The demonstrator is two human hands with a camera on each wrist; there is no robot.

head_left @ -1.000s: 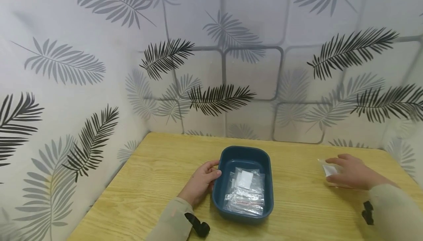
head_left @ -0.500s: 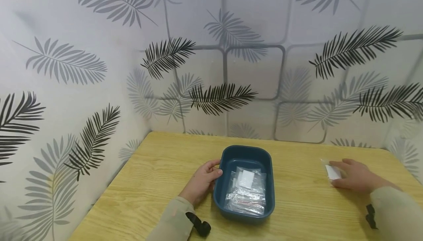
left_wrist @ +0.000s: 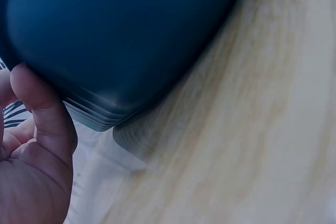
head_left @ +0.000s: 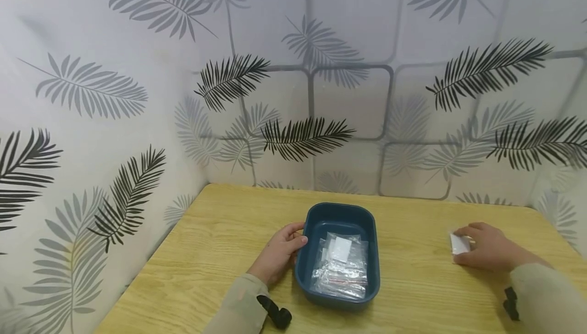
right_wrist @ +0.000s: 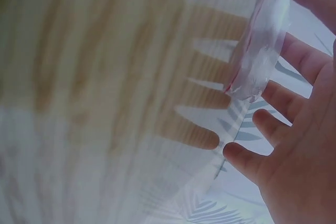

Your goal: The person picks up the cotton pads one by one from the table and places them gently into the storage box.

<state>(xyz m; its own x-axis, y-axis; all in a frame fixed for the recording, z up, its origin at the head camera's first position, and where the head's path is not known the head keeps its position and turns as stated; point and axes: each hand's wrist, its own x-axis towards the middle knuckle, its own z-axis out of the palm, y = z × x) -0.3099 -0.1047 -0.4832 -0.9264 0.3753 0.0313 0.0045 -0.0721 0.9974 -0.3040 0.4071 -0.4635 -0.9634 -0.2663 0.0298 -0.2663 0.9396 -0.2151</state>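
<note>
My left hand [head_left: 278,252] grips the left wall of a blue plastic bin [head_left: 377,273], thumb toward the rim and fingers along the outside. In the left wrist view the thumb [left_wrist: 44,106] lies against the bin's dark blue wall. Inside the bin is a loose pile of clear zip bags [head_left: 341,275], a white card [head_left: 342,249] showing on top. Off to the right, my right hand [head_left: 490,247] pinches a small clear zip bag [head_left: 460,244] with something white in it. The right wrist view shows this bag [right_wrist: 260,45], with a reddish line along its edge, between thumb and fingers.
The bin stands on a wood-grain table [head_left: 206,252]. A wall covering [head_left: 348,100] with a leaf print rises behind the table, and another patterned surface [head_left: 91,145] borders it on the left. Black straps [head_left: 275,312] sit on both sleeves.
My right hand has shifted its hold on the small zip bag, from spread over it to pinching it between thumb and fingers. The left hand and the bin stay in place.
</note>
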